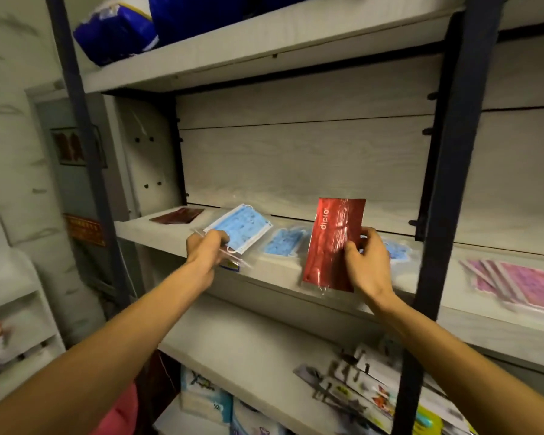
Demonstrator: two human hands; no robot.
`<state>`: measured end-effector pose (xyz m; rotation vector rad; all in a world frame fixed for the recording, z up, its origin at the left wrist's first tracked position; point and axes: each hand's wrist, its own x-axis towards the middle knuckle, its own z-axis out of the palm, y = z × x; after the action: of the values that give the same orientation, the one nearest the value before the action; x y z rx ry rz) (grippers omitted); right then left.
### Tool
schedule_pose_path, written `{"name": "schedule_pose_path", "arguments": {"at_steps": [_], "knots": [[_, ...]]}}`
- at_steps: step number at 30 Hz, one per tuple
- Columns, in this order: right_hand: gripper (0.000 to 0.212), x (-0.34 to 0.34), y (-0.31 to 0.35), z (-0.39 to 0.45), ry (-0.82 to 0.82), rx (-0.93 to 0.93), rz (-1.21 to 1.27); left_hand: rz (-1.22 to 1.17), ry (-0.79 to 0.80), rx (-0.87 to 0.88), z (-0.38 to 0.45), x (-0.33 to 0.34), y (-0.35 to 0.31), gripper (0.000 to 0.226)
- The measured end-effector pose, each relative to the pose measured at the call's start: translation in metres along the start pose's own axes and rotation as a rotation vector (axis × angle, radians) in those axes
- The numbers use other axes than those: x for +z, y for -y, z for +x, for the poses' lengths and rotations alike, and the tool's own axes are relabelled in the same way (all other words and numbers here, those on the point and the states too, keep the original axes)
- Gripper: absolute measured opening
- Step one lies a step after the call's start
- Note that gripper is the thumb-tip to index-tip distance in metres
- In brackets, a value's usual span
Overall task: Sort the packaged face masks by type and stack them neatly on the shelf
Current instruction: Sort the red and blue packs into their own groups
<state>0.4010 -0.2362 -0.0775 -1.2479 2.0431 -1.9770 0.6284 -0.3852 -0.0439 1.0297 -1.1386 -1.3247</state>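
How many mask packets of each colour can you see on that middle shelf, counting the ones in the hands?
Blue: 3, one in the left hand, at, and two lying flat.
Red: 2, one in the right hand, at, one at the back left.
Pink: a fanned stack, too blurred to count.
Total countable: 5.

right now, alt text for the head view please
Two hands work at a middle shelf: the left hand holds a clear-packed blue mask, the right hand holds a red packet upright. More blue packs lie between them; pink packs lie far right.
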Motion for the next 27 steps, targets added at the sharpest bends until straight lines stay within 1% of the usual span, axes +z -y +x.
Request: {"name": "schedule_pose_path", "arguments": {"at_steps": [1,4,6,8,9,11,15,17,19,21,22,25,27], "knots": [[0.029,0.005,-0.002,0.006,-0.016,0.016,0.006,0.004,0.025,0.000,0.008,0.003,0.000,0.015],[0.031,0.014,-0.008,0.021,-0.023,0.033,0.015,0.035,0.115,0.014,0.028,0.014,0.004,0.018],[0.031,0.019,-0.009,0.031,-0.029,0.033,0.005,0.123,0.141,0.068,0.039,0.023,0.008,0.016],[0.027,0.024,-0.009,0.040,-0.049,0.048,-0.012,0.202,0.180,0.115,0.047,0.033,0.014,0.018],[0.024,0.026,-0.010,0.044,-0.052,0.061,-0.017,0.230,0.226,0.141,0.051,0.037,0.017,0.023],[0.021,0.029,-0.012,0.049,-0.040,0.081,-0.028,0.314,0.311,0.213,0.060,0.043,0.026,0.047],[0.025,0.034,-0.013,0.055,-0.026,0.073,-0.039,0.673,0.409,0.473,0.081,0.044,0.036,0.081],[0.028,0.037,-0.013,0.057,-0.025,0.076,-0.040,0.791,0.479,0.552,0.093,0.044,0.035,0.091],[0.027,0.042,-0.012,0.060,-0.028,0.081,-0.039,0.949,0.548,0.626,0.107,0.043,0.035,0.094],[0.027,0.050,-0.007,0.065,-0.033,0.089,-0.050,1.116,0.574,0.726,0.121,0.041,0.034,0.092],[0.027,0.055,-0.004,0.069,-0.042,0.076,-0.081,1.145,0.568,0.764,0.128,0.039,0.033,0.091],[0.019,0.076,0.014,0.087,-0.073,0.019,-0.179,1.110,0.517,0.816,0.152,0.030,0.026,0.084],[0.015,0.098,0.027,0.097,-0.073,0.005,-0.166,1.118,0.516,0.855,0.174,0.018,0.019,0.071]]}}
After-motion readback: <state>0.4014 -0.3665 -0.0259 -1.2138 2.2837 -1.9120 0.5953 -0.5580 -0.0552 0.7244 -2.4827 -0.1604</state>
